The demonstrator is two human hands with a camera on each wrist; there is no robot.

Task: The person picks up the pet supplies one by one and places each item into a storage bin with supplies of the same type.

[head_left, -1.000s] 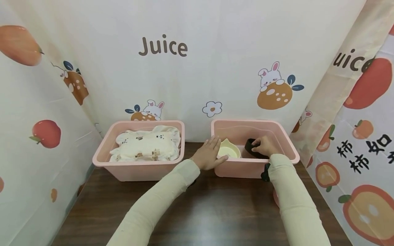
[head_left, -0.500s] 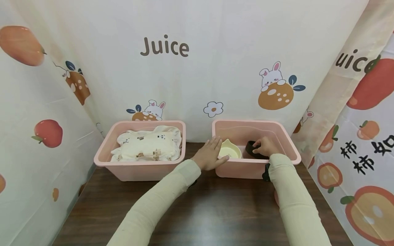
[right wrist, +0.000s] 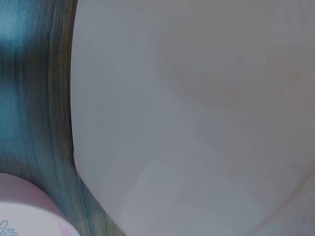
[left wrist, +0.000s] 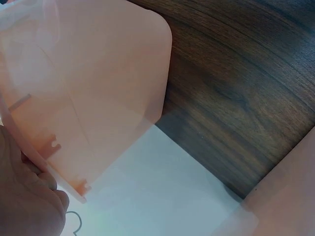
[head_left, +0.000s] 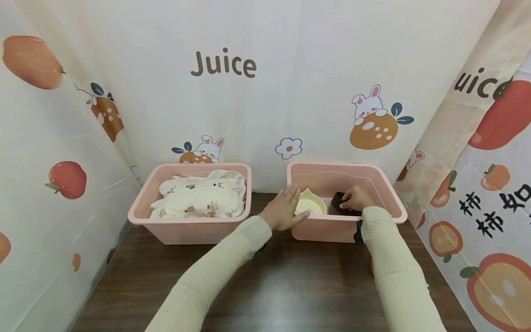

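In the head view, my left hand [head_left: 283, 208] rests on the near left corner of the right pink bin [head_left: 332, 229], fingers extended over the rim and thumb spread along the front. The left wrist view shows the same hand [left wrist: 27, 191] at that rim. Inside this bin my right hand [head_left: 356, 199] pinches the upper edge of a dark, round-rimmed object [head_left: 337, 203]; its lower part is hidden by the bin's front wall and the hand. A pale yellow bowl [head_left: 311, 206] with a pointed rim lies to its left. The right wrist view shows the bin's outer wall [right wrist: 187, 108], not the hand.
The left pink bin [head_left: 186, 234] holds a cream ruffled pillow [head_left: 192, 196] with small animal prints. Both bins stand on a dark wooden table [head_left: 286, 286] against printed curtains [head_left: 265, 106]. A round pink item [right wrist: 29, 199] sits on the table under the right forearm.
The whole head view has shifted slightly, with the scene moving right. The right hand still pinches the dark object, which sits a little lower against the bin's front edge. The left hand stays on the rim.
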